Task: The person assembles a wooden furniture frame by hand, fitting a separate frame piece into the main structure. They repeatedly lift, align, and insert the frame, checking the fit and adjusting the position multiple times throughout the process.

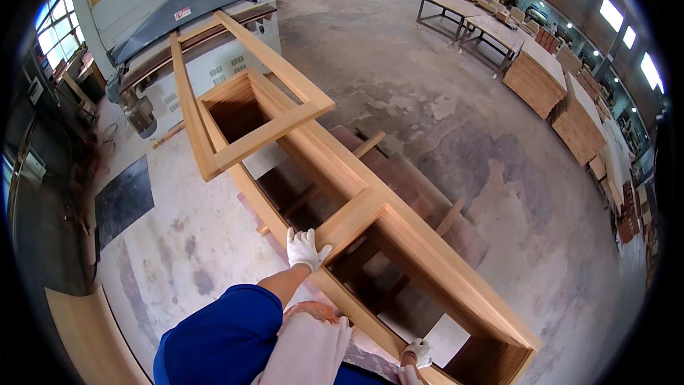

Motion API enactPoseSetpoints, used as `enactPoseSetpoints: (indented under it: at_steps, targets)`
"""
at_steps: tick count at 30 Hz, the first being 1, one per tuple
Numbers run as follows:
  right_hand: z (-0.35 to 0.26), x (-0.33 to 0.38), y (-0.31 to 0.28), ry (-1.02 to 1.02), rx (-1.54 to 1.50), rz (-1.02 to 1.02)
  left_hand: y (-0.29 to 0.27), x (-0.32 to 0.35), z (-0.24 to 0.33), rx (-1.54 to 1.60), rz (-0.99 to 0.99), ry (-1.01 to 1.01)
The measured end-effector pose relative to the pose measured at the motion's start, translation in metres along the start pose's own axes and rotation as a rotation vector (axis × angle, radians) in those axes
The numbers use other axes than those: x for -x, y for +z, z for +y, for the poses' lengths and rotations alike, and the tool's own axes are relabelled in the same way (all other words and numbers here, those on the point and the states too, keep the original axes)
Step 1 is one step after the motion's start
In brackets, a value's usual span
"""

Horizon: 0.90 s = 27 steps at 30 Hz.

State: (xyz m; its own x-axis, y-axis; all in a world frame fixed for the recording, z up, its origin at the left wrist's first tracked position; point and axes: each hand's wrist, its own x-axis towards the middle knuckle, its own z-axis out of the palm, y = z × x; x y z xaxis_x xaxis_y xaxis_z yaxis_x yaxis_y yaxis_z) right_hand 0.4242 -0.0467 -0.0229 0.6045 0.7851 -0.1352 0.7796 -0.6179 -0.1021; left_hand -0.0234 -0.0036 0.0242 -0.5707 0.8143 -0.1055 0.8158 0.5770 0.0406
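Observation:
A stack of wooden door frames (pixel 349 219) runs diagonally in front of me, with a crossbar dividing its openings. My left hand (pixel 305 248), in a white glove, lies on the near rail where the crossbar meets it. Its thumb is spread away from the fingers. Farther right along the same rail, my gloved right hand (pixel 417 351) curls over the wood, fingers bent around the edge. Beyond the stack, a single wooden frame (pixel 267 135) overlaps its far end and reaches onto the machine bed. Neither hand touches that frame.
A large grey machine (pixel 192 28) stands at far left, with a motor (pixel 139 115) at its side. Wooden supports (pixel 450 217) stick out under the stack. Worktables (pixel 491 32) and piles of wood panels (pixel 534 82) line the right. A curved board (pixel 89 335) is at lower left.

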Motion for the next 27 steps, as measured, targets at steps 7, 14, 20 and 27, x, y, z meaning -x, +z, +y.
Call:
enactPoseSetpoints:
  at_steps: [7,14,20,27]
  targets:
    - [0.022,-0.009,0.017,0.052,0.054,-0.059,0.068,-0.021,-0.020,0.161,0.109,0.112]
    - [0.000,0.002,-0.016,0.048,0.043,-0.161,0.033,0.066,0.024,0.150,-0.016,0.222]
    - [-0.001,0.006,-0.017,0.050,-0.032,-0.180,0.078,0.142,0.042,0.067,-0.028,0.413]
    - [0.001,0.007,-0.015,0.032,-0.080,-0.183,0.007,0.146,0.086,-0.280,-0.243,0.857]
